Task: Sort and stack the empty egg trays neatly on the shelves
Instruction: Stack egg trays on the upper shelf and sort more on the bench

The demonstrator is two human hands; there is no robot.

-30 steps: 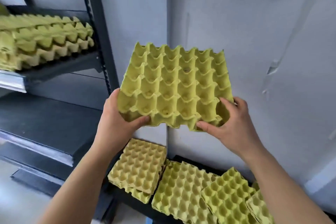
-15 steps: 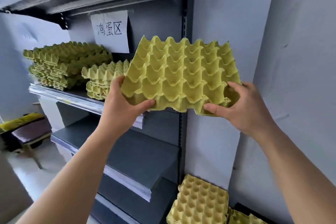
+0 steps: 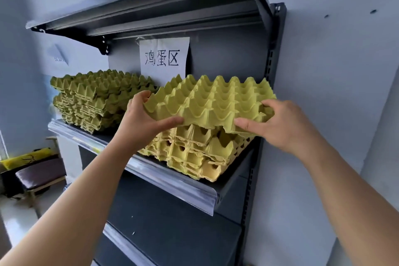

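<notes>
I hold a yellow-green egg tray nearly level, just above a short stack of egg trays at the right end of the dark shelf. My left hand grips the tray's near left corner, thumb underneath. My right hand pinches its near right edge. A taller stack of green trays sits on the same shelf to the left.
A paper sign with handwriting hangs on the back panel. Another metal shelf overhangs above, and lower shelves sit beneath. A white wall is close on the right. A stool stands on the floor at left.
The tray has gone up and leftward from over the floor trays to just above the right stack on the shelf, flattening out. Both hands kept their hold.
</notes>
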